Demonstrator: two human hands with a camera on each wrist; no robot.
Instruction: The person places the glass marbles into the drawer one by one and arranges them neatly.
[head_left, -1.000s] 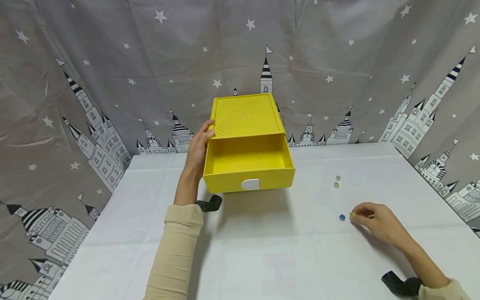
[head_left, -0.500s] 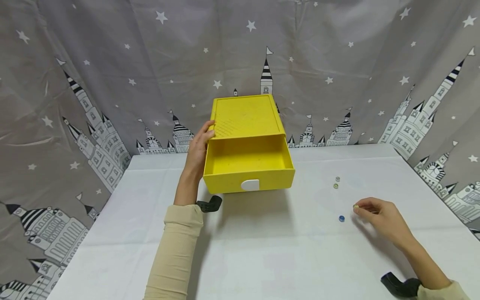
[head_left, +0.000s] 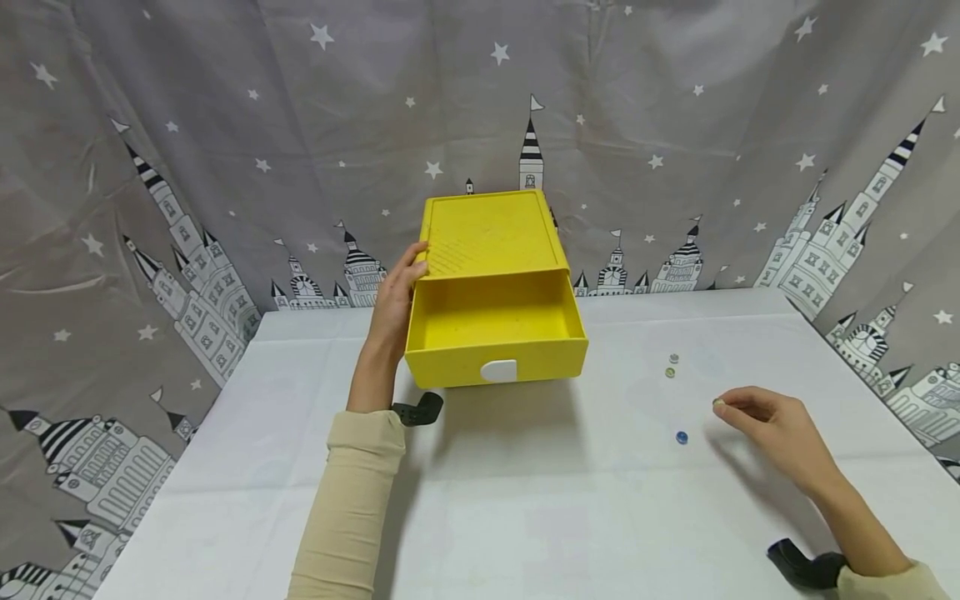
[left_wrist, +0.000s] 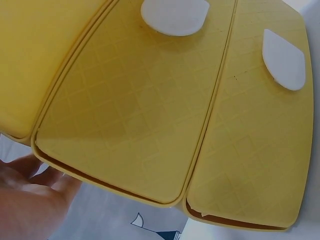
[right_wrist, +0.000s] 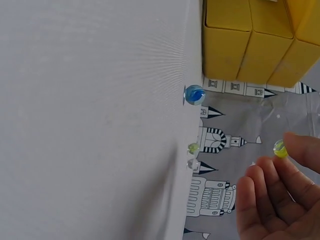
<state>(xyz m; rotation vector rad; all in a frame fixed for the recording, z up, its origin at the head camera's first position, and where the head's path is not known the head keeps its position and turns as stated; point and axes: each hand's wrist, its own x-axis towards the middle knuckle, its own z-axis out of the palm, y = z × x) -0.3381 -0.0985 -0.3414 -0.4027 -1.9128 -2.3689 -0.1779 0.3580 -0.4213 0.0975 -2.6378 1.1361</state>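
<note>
Left hand: the left hand (head_left: 395,304) lies against the left side of the yellow box (head_left: 491,233), thumb curled over its top edge and fingers round the side; it seems to steady the box so that it does not slide; in the left wrist view only a part of the hand (left_wrist: 30,200) shows under the yellow surface.
Drawer: the drawer (head_left: 497,333) stands pulled out toward the person, its inside open from above and with nothing in it that I can see; a white handle (head_left: 499,370) sits on its front.
Right hand: the right hand (head_left: 772,425) is lifted a little over the table (head_left: 525,517), to the right of the box; thumb and forefinger pinch a small yellow marble (head_left: 717,403) at their tips, the other fingers loosely curled; the marble is off the cloth, well apart from the drawer.
Other marbles: a blue marble (head_left: 682,437) lies on the table near the right hand; a green marble (head_left: 670,372) and a clear marble (head_left: 673,358) lie just beside each other, farther back.
Background: a grey curtain (head_left: 225,167) with castles and stars hangs behind the table.
</note>
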